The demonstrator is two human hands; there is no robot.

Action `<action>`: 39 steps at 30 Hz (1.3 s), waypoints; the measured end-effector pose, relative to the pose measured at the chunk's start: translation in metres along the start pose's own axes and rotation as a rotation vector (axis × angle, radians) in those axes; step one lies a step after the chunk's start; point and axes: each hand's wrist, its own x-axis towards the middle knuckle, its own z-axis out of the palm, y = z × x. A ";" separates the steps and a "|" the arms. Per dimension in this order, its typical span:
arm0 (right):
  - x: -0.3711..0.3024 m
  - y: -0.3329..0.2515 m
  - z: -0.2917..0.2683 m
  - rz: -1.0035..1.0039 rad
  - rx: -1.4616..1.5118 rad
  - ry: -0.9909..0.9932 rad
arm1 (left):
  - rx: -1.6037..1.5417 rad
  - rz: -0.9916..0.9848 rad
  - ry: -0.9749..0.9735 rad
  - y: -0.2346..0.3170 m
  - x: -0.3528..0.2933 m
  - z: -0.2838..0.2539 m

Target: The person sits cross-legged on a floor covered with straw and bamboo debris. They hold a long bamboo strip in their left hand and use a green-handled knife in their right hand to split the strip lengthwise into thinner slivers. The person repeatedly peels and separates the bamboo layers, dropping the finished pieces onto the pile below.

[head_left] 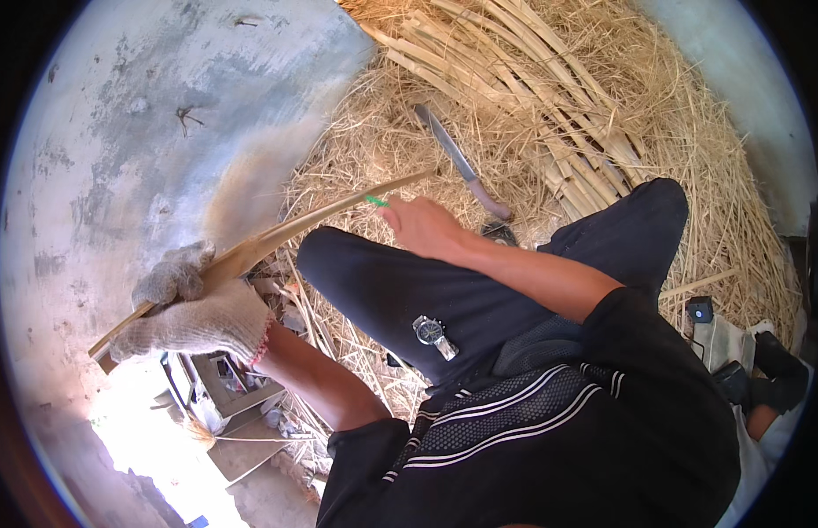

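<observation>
My left hand (196, 319), in a worn knitted work glove, is closed around the wide end of a long, pale bamboo strip (272, 238). The strip slants up to the right from the glove, its thin end over the shavings. Close to that end, my bare right hand (424, 227) is closed, and a small bright green piece (376, 201) sticks out at its fingers. What this green thing is, I cannot make out. Just beyond the right hand lies a long-bladed knife (457, 157) with a wooden handle.
Several split bamboo strips (567, 97) lie stacked on a heap of curly shavings (708, 167). A metal wristwatch (432, 333) rests on my dark trouser leg. A pale, stained wall (145, 167) stands at left, with boxy clutter (220, 387) below it. Part of another person (770, 396) shows at lower right.
</observation>
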 end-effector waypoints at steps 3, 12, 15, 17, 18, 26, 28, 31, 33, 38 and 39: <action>0.006 0.026 0.010 0.141 0.046 0.009 | 0.024 0.051 0.059 0.004 -0.009 0.008; 0.015 0.038 0.028 -0.037 -0.110 0.099 | -0.114 -0.004 -0.112 0.002 0.002 -0.010; 0.050 0.123 0.036 0.306 -0.043 -0.075 | -0.016 0.003 -0.105 -0.001 -0.006 -0.006; 0.043 0.147 0.031 0.217 -0.227 0.036 | -0.053 -0.002 -0.245 -0.007 0.003 -0.013; 0.037 0.142 0.024 0.172 -0.327 0.080 | -0.143 -0.034 -0.387 -0.007 0.009 -0.024; 0.000 0.010 0.002 -0.082 0.089 0.136 | -0.045 -0.023 -0.196 -0.006 0.002 -0.014; 0.009 0.013 0.011 -0.043 0.013 0.148 | -0.154 0.011 -0.373 -0.012 0.006 -0.021; 0.017 0.014 0.020 -0.021 0.006 0.122 | 0.094 0.081 -0.035 -0.008 0.004 -0.005; 0.023 0.018 0.021 0.041 0.023 0.076 | 0.025 0.034 -0.097 -0.010 0.011 -0.008; 0.020 0.040 0.018 0.128 -0.176 0.053 | 0.001 0.033 -0.164 -0.006 0.011 -0.013; 0.021 0.036 0.017 0.130 -0.171 0.027 | -0.006 0.025 -0.110 -0.013 0.014 -0.014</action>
